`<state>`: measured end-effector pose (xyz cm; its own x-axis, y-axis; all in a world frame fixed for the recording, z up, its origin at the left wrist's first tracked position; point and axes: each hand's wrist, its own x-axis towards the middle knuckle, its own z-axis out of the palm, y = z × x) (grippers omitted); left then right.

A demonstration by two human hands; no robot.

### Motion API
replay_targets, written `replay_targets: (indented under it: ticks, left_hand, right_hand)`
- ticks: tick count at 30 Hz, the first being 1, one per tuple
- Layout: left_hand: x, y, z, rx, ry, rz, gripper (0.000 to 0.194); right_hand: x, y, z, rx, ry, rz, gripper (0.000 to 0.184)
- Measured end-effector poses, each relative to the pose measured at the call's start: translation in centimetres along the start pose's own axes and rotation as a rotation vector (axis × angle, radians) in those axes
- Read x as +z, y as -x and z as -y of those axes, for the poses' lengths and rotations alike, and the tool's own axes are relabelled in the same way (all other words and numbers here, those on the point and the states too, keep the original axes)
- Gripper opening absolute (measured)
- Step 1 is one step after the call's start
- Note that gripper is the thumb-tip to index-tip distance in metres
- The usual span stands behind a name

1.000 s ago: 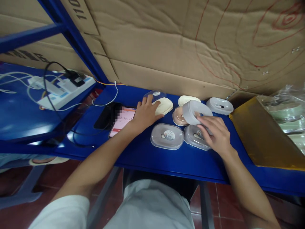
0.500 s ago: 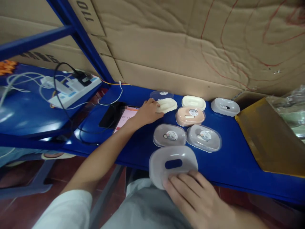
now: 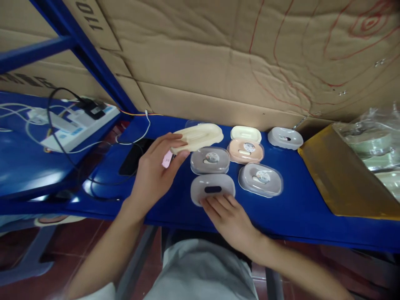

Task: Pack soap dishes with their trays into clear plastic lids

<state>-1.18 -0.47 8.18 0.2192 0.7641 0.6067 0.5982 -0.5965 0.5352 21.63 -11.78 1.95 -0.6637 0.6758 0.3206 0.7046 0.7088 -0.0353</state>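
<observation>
A cream oval soap dish [image 3: 203, 135] is tilted in the grip of my left hand [image 3: 156, 166], thumb below and fingers on top. My right hand [image 3: 226, 214] has its fingers closed over the near rim of a grey soap dish [image 3: 200, 186] with an oval slot, low over the table's front part. Just behind that one sits a grey soap dish with a clear cover and round label [image 3: 200, 162]. To the right are a light covered dish [image 3: 271, 181], a peach covered dish [image 3: 239, 155] and a cream dish [image 3: 246, 132].
Another grey dish [image 3: 289, 139] stands at the back by a brown padded envelope [image 3: 350, 179]. Plastic-wrapped green dishes [image 3: 371, 146] lie beyond it. A black object [image 3: 134, 158], a phone mostly behind my left hand [image 3: 167, 159], a power strip [image 3: 79, 131] and cables are on the left.
My left hand has lifted the cream dish and brought it nearer. My right hand has moved its grey dish forward, over the table; the grey covered dish has shifted back.
</observation>
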Motion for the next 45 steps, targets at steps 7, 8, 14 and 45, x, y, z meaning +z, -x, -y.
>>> replay_targets:
  ticks: [7,8,14,45]
  left_hand:
    - [-0.1,6.0,-2.2,0.103,0.009,0.037,0.021]
    - [0.1,6.7,-2.1,0.104,0.011,0.050,0.021]
    - [-0.1,10.6,-1.0,0.029,-0.044,-0.033,0.018]
    - [3.7,12.1,-0.8,-0.083,0.175,0.530,0.079]
  right_hand:
    - [-1.0,0.8,-3.5,0.193,-0.236,-0.120,0.059]
    - [-1.4,1.7,-3.8,0.248,-0.259,-0.140,0.058]
    - [-1.7,4.1,-3.9,0.208,-0.212,-0.052,0.069]
    - [-1.4,4.4,-1.7,0.128,-0.077,0.072,0.048]
